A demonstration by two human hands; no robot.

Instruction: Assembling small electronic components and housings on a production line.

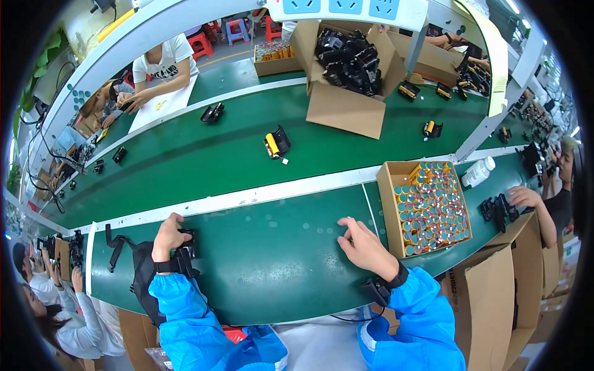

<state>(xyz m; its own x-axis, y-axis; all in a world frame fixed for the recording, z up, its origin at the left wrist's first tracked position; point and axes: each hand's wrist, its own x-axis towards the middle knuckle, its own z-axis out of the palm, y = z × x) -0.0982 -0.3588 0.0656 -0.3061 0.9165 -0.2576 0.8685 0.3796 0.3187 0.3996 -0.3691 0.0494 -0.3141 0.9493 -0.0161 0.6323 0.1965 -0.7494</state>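
Observation:
My left hand (167, 237) is at the left of the green worktable (266, 272), with its fingers bent round a black plastic part (192, 245). Much of that part is hidden by the hand and wrist strap. My right hand (366, 248) hovers over the table's right side with fingers apart, holding nothing. Just right of it stands an open cardboard box (391, 213) packed with orange battery packs (433, 207) with red wires. Beside my left forearm lies a black bag (145, 278) with a strap.
Beyond a white rail, a green conveyor belt (204, 164) carries several black housings, one with a yellow battery (276, 143). A carton (346, 111) of black housings stands there. A white bottle (478, 172) and black parts (499, 211) lie right. Co-workers sit around; metal posts frame the bench.

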